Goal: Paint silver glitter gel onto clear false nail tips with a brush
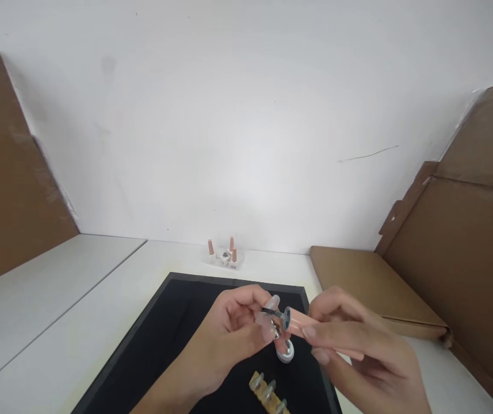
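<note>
My left hand (224,339) pinches a pale, translucent false nail (273,302) over the black mat, with a small shiny metal piece (276,329) by the fingertips. In my right hand (360,348) is a nail polish brush (301,323) with a long pink cap handle. Its dark bristles reach across to the false nail and appear to touch it. Just below the left fingers sits a round white polish bottle (285,357), seen from above; whether those fingers grip it I cannot tell. Nearer to me lies a tan strip (263,397) carrying several clear nail tips.
A clear holder (240,260) with pink-capped polish bottles (210,247) stands at the back by the white wall. The black mat (151,339) lies on a white table (56,305). A flat cardboard box (358,276) is at right, and cardboard panels (8,161) flank both sides.
</note>
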Available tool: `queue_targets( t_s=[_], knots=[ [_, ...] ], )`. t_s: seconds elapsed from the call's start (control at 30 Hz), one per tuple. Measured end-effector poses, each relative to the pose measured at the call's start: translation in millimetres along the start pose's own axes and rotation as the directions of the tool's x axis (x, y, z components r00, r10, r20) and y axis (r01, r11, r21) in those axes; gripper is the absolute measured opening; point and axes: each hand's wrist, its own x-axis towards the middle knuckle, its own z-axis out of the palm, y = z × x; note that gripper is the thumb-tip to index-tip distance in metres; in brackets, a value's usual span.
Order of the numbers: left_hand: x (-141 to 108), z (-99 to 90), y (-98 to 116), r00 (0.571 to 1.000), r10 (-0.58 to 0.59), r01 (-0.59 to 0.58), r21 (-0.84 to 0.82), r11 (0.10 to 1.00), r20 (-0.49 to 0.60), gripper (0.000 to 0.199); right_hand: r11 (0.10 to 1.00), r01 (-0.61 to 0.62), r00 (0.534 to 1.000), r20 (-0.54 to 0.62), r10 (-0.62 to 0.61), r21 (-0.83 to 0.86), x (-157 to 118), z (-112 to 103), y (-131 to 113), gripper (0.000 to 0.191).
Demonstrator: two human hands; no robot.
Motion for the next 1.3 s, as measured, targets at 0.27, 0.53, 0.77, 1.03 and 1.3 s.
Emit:
queue_targets(
  t_s=[0.27, 0.53, 0.77, 1.03, 1.3],
  knots=[
    [2, -8.4, -5, 0.999, 0.001, 0.000, 0.019, 1.000, -0.035, 0.021, 0.989, 0.064, 0.998, -0.014, -0.067, -0.135, 0, 3, -3, 0.045],
    [4, -16.8, -1, 0.988, 0.017, 0.029, 0.298, 0.954, -0.151, 0.029, 0.984, -0.107, 0.963, -0.232, 0.139, 0.145, -15, 5, 11, 0.018],
    [4, -18.4, -2, 0.995, 0.085, -0.044, 0.507, 0.861, -0.057, 0.019, 0.947, -0.160, 0.969, -0.139, 0.204, 0.277, -10, 4, 16, 0.014],
    [6, -20.1, -4, 0.996, 0.089, -0.070, 0.561, 0.825, -0.006, 0.012, 0.963, -0.132, 0.980, -0.118, 0.163, 0.233, -9, 4, 14, 0.012],
    [5, -19.1, -3, 0.996, 0.088, -0.069, 0.596, 0.800, -0.003, 0.013, 0.987, -0.155, 0.979, -0.125, 0.160, 0.049, -13, 0, 17, 0.014]
  ],
)
